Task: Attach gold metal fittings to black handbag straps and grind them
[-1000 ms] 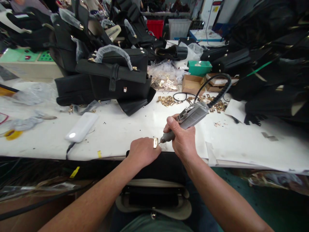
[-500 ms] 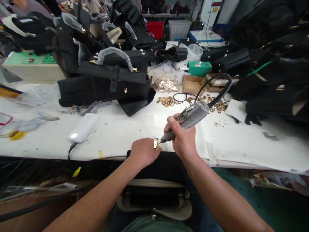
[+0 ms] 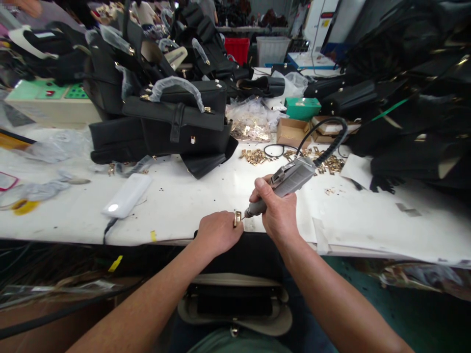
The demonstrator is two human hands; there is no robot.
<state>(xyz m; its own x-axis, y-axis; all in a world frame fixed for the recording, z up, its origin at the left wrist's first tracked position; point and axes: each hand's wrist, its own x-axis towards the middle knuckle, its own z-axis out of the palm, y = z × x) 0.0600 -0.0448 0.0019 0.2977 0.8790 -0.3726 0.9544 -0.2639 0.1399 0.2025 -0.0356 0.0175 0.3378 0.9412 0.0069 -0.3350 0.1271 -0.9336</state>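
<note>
Here on my head feed, my left hand (image 3: 219,231) has its fingers curled together, apparently pinching a gold clasp (image 3: 237,219) at the table's near edge, its fingertips hidden. My right hand (image 3: 278,211) is wrapped around a grey electric screwdriver (image 3: 294,176), thumb along the top, the bit aimed at the clasp; whether it touches, I can't tell. I'd call this piece mid-job: held and lined up, screwing unconfirmed. A black handbag (image 3: 162,137) ahead already wears a small gold fitting (image 3: 193,139) on its front, while loose gold hardware (image 3: 253,156) lies in a heap beyond the tool, so plenty looks left. On writing: no brand I can read anywhere, and the yellow label (image 3: 325,23) on the white machine (image 3: 317,34) at the back is too small.
</note>
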